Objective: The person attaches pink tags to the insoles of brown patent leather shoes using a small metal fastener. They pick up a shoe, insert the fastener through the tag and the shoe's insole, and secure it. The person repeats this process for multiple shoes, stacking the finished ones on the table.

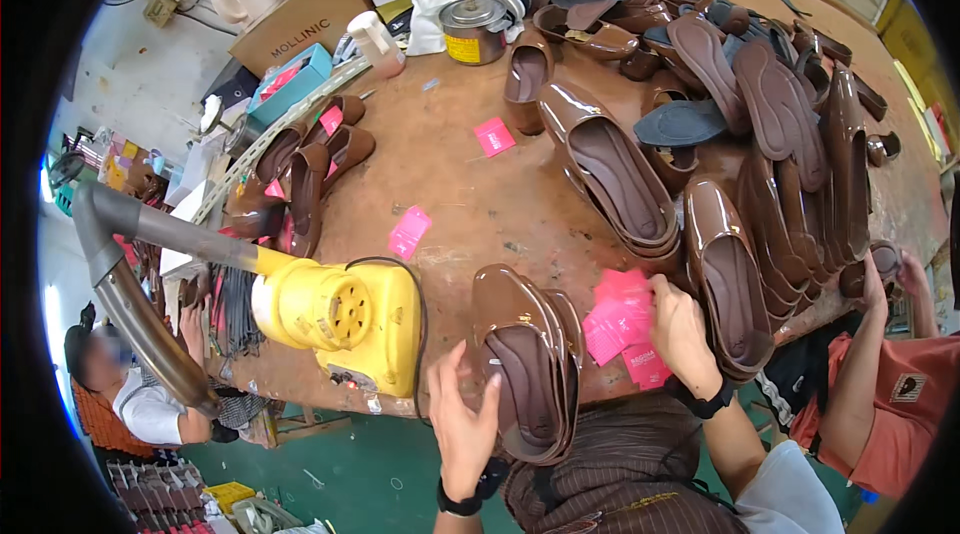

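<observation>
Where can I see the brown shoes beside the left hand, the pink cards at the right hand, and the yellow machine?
Brown shoes (522, 381), head view: insole of the leftmost shoe.
Pink cards (615, 317), head view: middle of the pile.
Yellow machine (346, 314), head view: round vented part.

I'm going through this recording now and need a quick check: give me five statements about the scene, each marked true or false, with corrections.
1. The right hand is at a cluster of pink cards. True.
2. The left hand is clenched into a fist. False: it is open, beside stacked brown shoes.
3. A yellow machine stands on the table, left of the left hand. True.
4. The large shoe pile lies on the table's left side. False: it lies on the right.
5. The person wears a dark band on each wrist. True.
</observation>
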